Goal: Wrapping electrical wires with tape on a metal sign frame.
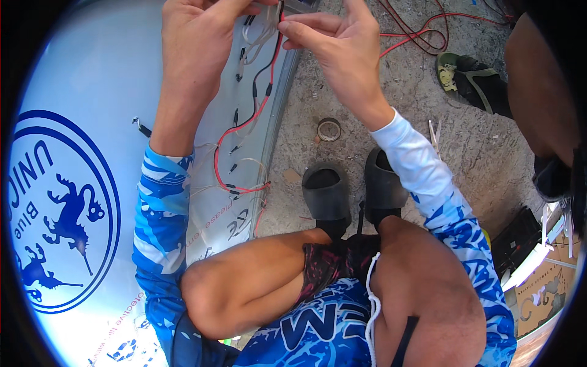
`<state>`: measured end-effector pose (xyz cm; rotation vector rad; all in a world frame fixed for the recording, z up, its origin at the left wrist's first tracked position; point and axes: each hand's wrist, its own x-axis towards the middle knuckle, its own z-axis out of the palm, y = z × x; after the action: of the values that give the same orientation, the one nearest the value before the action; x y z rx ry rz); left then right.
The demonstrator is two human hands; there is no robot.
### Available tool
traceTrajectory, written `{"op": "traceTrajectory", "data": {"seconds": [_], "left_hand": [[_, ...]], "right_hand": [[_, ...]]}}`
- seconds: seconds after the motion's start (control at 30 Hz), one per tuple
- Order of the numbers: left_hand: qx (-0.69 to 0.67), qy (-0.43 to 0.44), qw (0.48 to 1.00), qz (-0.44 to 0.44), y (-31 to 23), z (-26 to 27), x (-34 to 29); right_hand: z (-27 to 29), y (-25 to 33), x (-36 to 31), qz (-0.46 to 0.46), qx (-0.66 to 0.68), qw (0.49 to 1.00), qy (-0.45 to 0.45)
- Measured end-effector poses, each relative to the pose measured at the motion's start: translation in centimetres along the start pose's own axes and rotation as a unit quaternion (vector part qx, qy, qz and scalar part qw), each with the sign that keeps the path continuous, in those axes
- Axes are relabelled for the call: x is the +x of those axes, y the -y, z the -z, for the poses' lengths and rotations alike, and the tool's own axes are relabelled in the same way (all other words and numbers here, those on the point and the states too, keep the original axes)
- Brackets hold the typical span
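A red-and-black electric wire [263, 105] runs along the edge of a pale blue-white panel [79, 79], with black-taped joints along it. At the top of the view, my right hand [342, 52] pinches this wire between thumb and fingers. My left hand [197, 58] is closed at the same stretch of wire, its fingertips partly cut off by the upper edge. Thin whitish leads [262, 38] hang between the hands. Several short leads with black-taped ends [239, 77] stick out of the panel below them.
A roll of black tape [329, 129] and scissors [435, 136] lie on the concrete floor [361, 177]. More red and black wire [422, 33] loops at the upper right. Another person's sandalled foot [477, 82] is at the right, near a cardboard box [544, 293] and a black case [516, 241].
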<state>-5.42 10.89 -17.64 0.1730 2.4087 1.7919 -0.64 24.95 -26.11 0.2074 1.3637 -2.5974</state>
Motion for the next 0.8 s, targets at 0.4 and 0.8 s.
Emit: {"op": "traceTrajectory", "data": {"seconds": [0.4, 0.8], "left_hand": [[-0.160, 0.055, 0.985, 0.016, -0.8, 1.3, 0.9], [-0.126, 0.039, 0.987, -0.093, -1.2, 1.7, 0.7]], "right_hand": [[3.2, -0.9, 0.9, -0.036, -0.082, 0.996, -0.006], [3.2, 0.2, 0.6, -0.085, 0.002, 0.994, 0.064]]}}
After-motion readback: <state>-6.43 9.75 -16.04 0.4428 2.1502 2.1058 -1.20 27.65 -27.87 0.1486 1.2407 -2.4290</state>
